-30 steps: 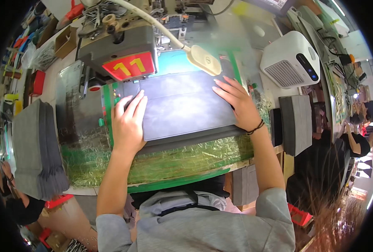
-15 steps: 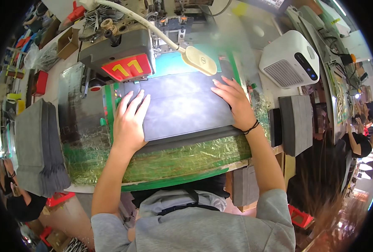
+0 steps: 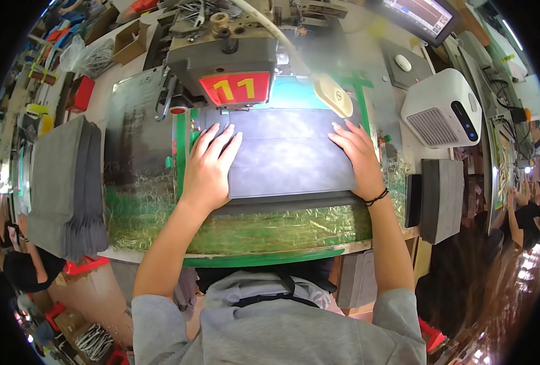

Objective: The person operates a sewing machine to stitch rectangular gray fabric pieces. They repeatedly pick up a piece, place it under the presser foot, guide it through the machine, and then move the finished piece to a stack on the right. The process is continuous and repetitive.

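Note:
A dark grey, leather-like panel [image 3: 291, 164] lies flat under a bright lamp on the worktable, with another dark layer showing below its near edge. My left hand [image 3: 210, 161] rests over its left edge, fingers stretched out and slightly spread. On the right edge lies my right hand [image 3: 361, 159], its fingers extended toward the far side; a black band circles that wrist. Both hands press on the panel without gripping it. The panel's far edge reaches a light blue plate [image 3: 291, 94] beneath the machine head [image 3: 221, 64], which carries a red sign.
A cream lamp [image 3: 332, 95] on a bent arm hangs over the panel. Stacked grey panels [image 3: 63, 182] stand at left, and more grey pieces [image 3: 442, 201] at right. A white fan unit [image 3: 443, 112] sits at far right, near a mouse [image 3: 402, 62] and a screen [image 3: 425, 18].
The whole view has shifted, so the table and machine appear further right and more of the screen shows. Both hands keep nearly the same places on the panel.

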Available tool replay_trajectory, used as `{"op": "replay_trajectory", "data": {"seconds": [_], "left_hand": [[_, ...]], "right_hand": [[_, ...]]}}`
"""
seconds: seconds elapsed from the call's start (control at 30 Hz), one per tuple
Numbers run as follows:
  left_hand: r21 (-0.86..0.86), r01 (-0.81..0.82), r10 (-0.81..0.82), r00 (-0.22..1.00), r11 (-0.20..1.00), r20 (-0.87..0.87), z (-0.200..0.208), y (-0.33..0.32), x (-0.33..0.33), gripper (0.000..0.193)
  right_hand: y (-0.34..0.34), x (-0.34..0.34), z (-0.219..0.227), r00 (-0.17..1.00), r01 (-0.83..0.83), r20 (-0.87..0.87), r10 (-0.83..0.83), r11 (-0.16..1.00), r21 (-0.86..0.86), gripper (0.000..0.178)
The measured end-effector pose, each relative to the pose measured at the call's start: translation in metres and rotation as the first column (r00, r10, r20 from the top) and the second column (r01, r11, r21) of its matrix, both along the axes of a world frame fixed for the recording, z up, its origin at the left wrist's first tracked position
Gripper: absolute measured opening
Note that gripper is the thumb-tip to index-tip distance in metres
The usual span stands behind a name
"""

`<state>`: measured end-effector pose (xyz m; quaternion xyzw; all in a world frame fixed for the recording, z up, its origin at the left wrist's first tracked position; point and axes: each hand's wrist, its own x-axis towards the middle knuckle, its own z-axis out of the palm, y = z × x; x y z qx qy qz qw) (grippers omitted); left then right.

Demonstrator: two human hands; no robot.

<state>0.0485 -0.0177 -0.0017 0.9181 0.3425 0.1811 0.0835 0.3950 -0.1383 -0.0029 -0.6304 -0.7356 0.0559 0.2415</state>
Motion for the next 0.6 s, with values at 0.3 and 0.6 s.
{"op": "replay_trajectory", "data": {"seconds": [0.3,0.6], "left_hand": [[0.012,-0.004,0.004,1.0,1.0,0.009,0.001,0.008,-0.024,0.065],[-0.002,-0.018,0.018,1.0,1.0,0.008,0.002,0.015,-0.048,0.06]], "right_hand": [[0.01,-0.023,-0.002,1.0,-0.004,0.027,0.005,1.0,-0.028,0.051],[0.02,-0.047,-0.005,0.999,-0.025,0.02,0.025,1.0,-0.003,0.05]]}}
